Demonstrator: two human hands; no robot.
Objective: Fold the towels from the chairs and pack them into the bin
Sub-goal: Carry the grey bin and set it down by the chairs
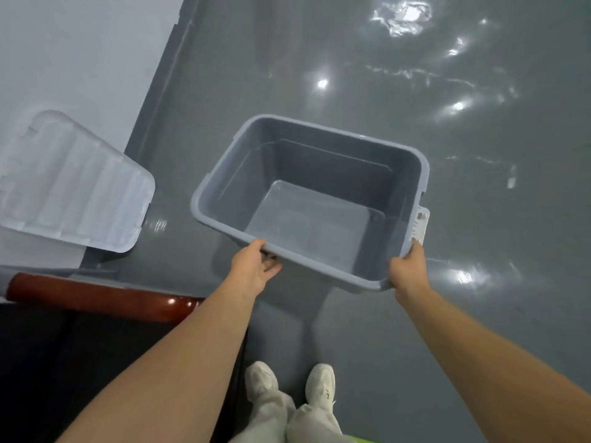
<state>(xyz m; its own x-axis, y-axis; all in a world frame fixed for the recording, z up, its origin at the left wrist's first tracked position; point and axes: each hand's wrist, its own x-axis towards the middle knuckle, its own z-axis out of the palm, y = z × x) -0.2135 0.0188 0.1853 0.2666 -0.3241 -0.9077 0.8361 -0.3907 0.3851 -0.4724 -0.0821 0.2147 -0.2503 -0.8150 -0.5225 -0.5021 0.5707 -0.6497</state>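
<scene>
Glossy grey floor (479, 219); arms outstretched, left hand (252, 270), right hand (409, 271) fingers (416, 249) clamped on bin (335, 164) rim.

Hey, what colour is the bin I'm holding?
The bin is plain grey-blue, seen best in the head view; the latch at its end is white.

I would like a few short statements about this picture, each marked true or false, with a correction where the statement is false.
1. The left hand and the right hand both grip the near rim of the grey bin. True.
2. Folded towels lie inside the bin. False: its inside is empty, and no towel is in view.
3. The white lid is closed on the bin. False: it lies off to the left, apart from the bin.
4. The person wears white shoes. True.
</scene>
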